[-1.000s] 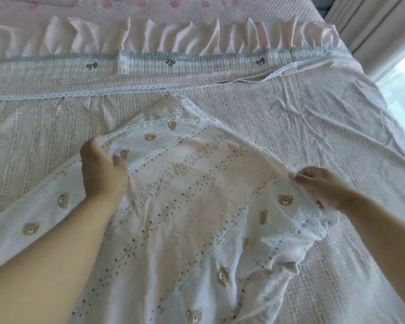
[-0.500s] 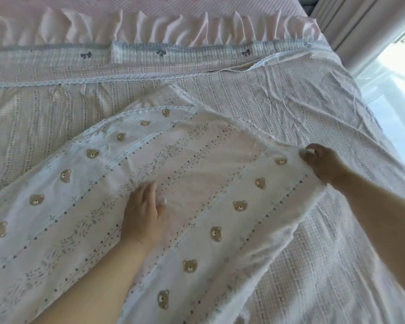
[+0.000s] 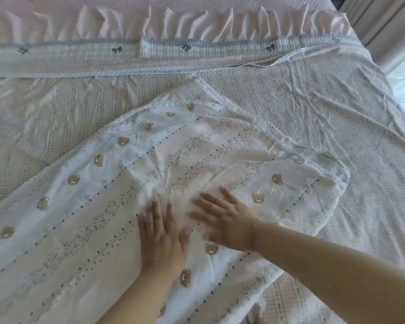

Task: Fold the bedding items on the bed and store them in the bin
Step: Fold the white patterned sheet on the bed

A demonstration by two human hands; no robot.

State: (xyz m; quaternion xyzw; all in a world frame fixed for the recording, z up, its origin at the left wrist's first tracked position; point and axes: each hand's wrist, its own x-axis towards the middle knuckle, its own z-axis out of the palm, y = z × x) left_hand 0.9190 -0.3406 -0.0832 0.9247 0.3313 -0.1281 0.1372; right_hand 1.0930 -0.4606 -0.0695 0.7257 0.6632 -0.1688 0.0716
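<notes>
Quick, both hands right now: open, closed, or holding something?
Left hand: open, fingers straight, flat on the white bear-print cotton cover.
Right hand: open, fingers spread, pressing the same cover, holding nothing.

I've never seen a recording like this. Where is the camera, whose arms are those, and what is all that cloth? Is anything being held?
There is no machine here: a person wears a wide-angle camera on the head, so the single view looks forward and down over their own bare arms. The left hand and the right hand both lie flat, fingers straight, side by side on a white cotton sheet printed with small brown bears and dotted stripes. They press on it; neither grips it. That sheet lies spread on a pink-and-grey checked bedspread covering the bed. Farther away runs a pink ruffled trim, and pale curtains hang at the top right. No storage bin shows in this view.
</notes>
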